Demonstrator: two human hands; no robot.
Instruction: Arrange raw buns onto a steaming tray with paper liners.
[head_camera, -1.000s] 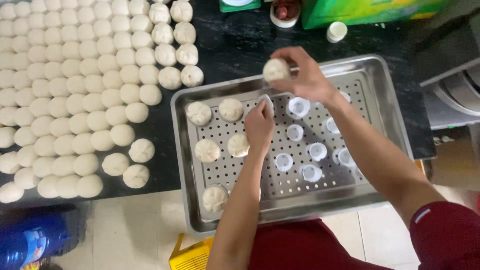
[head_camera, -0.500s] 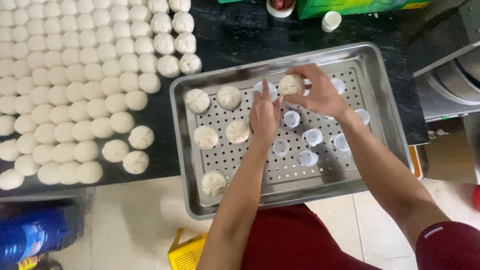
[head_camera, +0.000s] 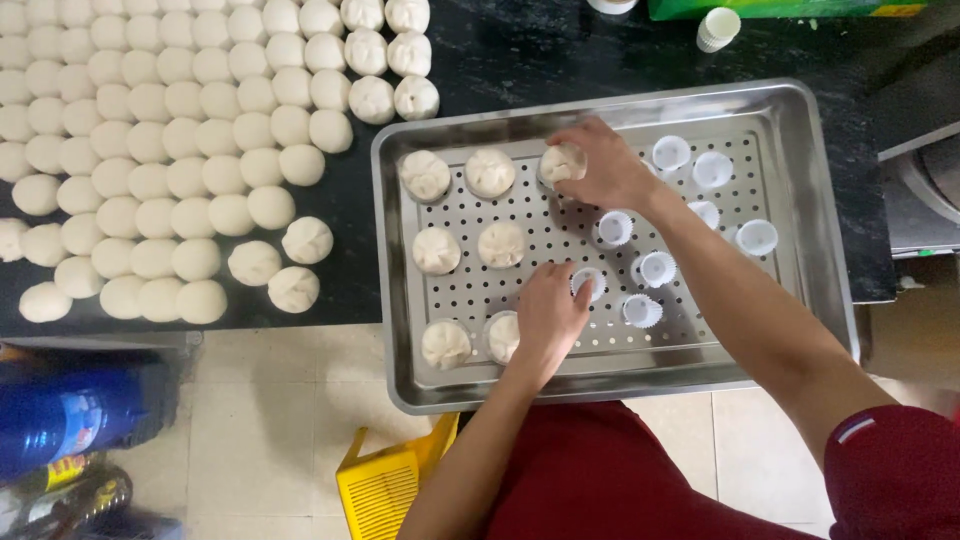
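Observation:
A perforated steel tray (head_camera: 800, 260) lies on the black counter in front of me. My right hand (head_camera: 600, 165) rests on a pleated white bun (head_camera: 560, 162) in the tray's back row, beside two other buns (head_camera: 490, 172). My left hand (head_camera: 548, 318) pinches a white paper cup (head_camera: 590, 282) near the middle of the tray, next to a bun (head_camera: 503, 336) in the front row. Several more buns sit in a grid on the tray's left half. Loose paper cups (head_camera: 712, 170) are scattered over its right half.
Several rows of smooth round dough balls (head_camera: 150, 140) cover the counter to the left of the tray. A small white container (head_camera: 718, 28) stands at the back. A blue bottle (head_camera: 75, 415) and a yellow basket (head_camera: 390, 485) are on the floor below.
My right hand carried a bun down from above the tray and set it in the back row. My left hand moved toward me, from the back of the tray to a paper cup near the middle.

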